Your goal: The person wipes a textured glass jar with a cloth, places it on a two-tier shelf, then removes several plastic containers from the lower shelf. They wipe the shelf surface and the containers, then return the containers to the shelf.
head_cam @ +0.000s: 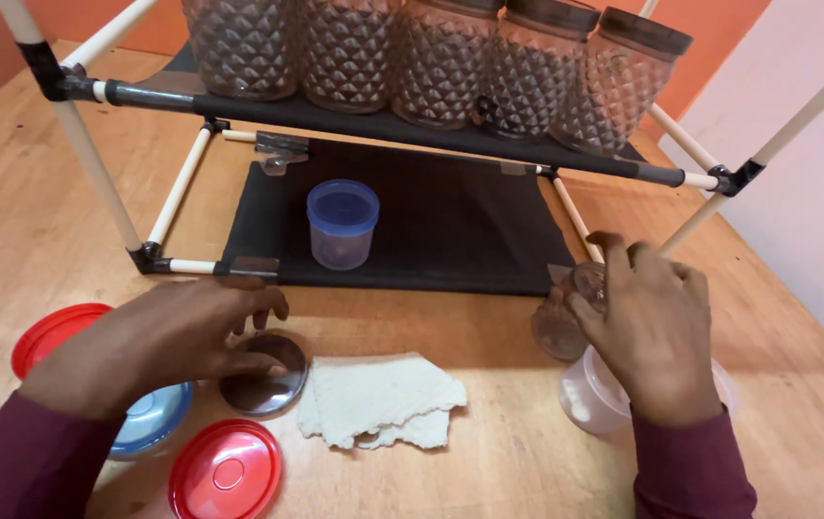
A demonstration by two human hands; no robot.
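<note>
i'm curling my left hand point(191, 332) fingers over the lid point(263, 375) at seven o'clock while my right hand point(647, 322) is pinching the jar point(570, 317), which may be slipping onto the tub point(590, 399).

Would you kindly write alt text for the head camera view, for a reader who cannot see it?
A person's left hand rests on a dark round lid while the right hand grips a clear glass jar on a wooden table. Behind stand a rack of faceted jars and a blue-lidded container.
</note>
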